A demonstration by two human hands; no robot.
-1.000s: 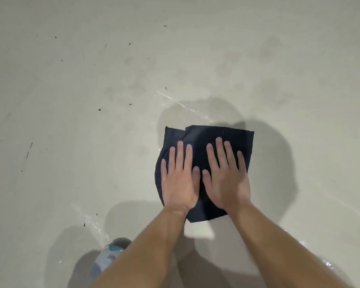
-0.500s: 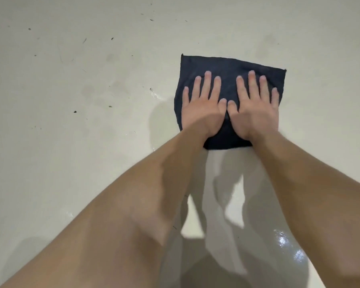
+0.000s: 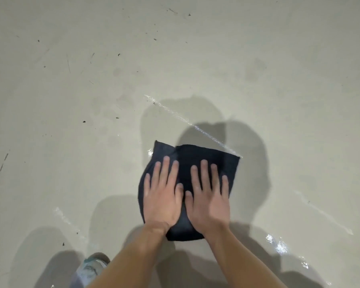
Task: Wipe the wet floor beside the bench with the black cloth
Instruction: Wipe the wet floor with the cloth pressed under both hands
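Note:
The black cloth [image 3: 197,156] lies spread on the pale grey floor [image 3: 92,163], its far left corner folded over. My left hand [image 3: 162,196] and my right hand [image 3: 209,200] lie side by side on it, palms flat and fingers apart, pressing it down without gripping it. A thin glistening water streak [image 3: 175,112] runs from the upper left to the cloth's far right corner. More wet shine [image 3: 279,244] sits to the right of my right forearm. No bench is in view.
A light-coloured shoe [image 3: 93,267] shows at the bottom left, beside my left forearm. Small dark specks and scuffs [image 3: 84,121] dot the floor to the left and far side. Another faint wet streak [image 3: 324,215] lies at the right.
Half a second ago both arms were stretched out with the cloth pushed far forward. Both hands have now drawn the cloth back towards me, to about where it lay a second ago.

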